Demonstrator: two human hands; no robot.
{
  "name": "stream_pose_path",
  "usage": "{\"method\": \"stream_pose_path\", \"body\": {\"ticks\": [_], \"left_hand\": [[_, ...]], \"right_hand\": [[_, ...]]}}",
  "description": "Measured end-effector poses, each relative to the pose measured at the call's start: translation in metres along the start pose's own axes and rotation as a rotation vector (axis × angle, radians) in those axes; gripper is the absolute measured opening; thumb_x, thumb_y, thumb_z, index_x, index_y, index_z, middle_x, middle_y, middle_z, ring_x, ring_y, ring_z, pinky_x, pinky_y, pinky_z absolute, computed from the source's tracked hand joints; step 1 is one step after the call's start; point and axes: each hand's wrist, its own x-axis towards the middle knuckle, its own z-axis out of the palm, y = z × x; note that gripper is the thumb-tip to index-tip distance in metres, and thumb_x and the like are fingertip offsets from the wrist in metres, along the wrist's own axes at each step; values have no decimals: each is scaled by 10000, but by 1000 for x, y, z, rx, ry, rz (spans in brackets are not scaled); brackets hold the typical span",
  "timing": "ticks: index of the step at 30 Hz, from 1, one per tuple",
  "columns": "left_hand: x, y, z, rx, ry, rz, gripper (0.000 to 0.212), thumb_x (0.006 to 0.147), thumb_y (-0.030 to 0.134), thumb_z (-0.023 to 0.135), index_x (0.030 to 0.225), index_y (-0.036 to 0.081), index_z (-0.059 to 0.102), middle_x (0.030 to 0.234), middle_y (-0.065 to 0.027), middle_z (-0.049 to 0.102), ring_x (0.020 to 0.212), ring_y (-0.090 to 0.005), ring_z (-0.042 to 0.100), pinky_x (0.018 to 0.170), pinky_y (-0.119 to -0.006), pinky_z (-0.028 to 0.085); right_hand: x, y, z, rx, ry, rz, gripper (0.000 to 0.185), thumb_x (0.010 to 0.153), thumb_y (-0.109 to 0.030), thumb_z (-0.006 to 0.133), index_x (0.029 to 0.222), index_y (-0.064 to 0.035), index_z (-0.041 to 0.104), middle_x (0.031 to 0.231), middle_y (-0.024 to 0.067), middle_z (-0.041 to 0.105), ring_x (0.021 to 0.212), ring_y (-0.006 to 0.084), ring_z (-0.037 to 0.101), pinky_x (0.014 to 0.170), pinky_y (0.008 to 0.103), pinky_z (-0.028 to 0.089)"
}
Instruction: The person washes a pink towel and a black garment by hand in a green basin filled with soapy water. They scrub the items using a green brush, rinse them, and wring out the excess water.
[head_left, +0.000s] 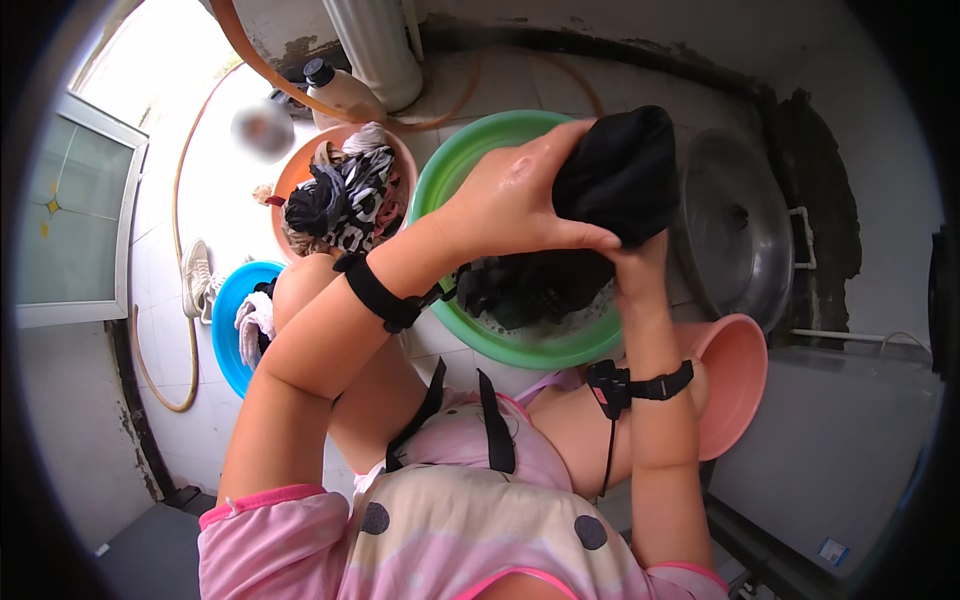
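Observation:
A piece of wet-looking black cloth (619, 176) is raised above a green plastic basin (442, 315). My left hand (529, 184) grips its left side, thumb along the lower edge, with suds on the back of the hand. From below, my right hand (643, 262) reaches up into or behind the cloth, and its fingers are hidden. More dark cloth (532, 289) lies in the foamy water of the basin under my hands. Each forearm wears a black strap; the right strap (660, 382) carries a small device with a cable.
Patterned laundry (345, 199) fills an orange basin (405, 161); a blue basin (229, 322) holds more clothes. On the right are a metal basin (739, 225) and a tipped pink bucket (739, 390). A hose (180, 180), a jug (345, 94) and shoes (196, 277) are on the tiles.

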Motion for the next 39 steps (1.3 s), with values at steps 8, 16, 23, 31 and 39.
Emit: {"method": "stream_pose_path", "body": {"ticks": [8,16,23,31,39], "left_hand": [[-1,-11,-10,-205,-107,209,901,567,338,850,1307,70,412,1340,-162,376,1243,-310,360,1024,-384,298],[-3,-9,-27,-485,-58,52,936,577,368,844,1345,110,375,1352,-166,382,1252,-323,363,1059,-350,255],[-43,-104,26,202,-446,-228,663,673,276,768,1235,75,479,1239,-134,500,1185,-335,428,993,-401,350],[-107,-182,69,452,-980,-219,477,647,313,732,1063,115,611,1055,-134,581,1110,-328,475,1013,-427,305],[-79,-156,64,94,-908,-306,498,709,249,742,1137,66,564,1035,-135,606,966,-299,571,850,-371,474]], "right_hand": [[-1,-50,-8,100,267,-73,622,574,157,675,1159,15,520,1097,104,583,1003,230,565,837,313,511],[-11,-78,7,-207,208,-361,606,588,73,732,1153,18,521,1091,103,592,975,204,578,843,306,486],[-19,96,-39,-531,217,-275,586,624,-18,719,1168,6,503,1106,135,600,1037,262,571,903,342,429],[-55,138,-22,-482,42,146,559,637,-30,727,1145,-50,493,1063,127,596,1017,258,570,871,321,432],[-48,120,-27,-412,204,284,609,632,32,742,1185,-41,497,1161,73,571,1062,200,539,911,320,418]]}}
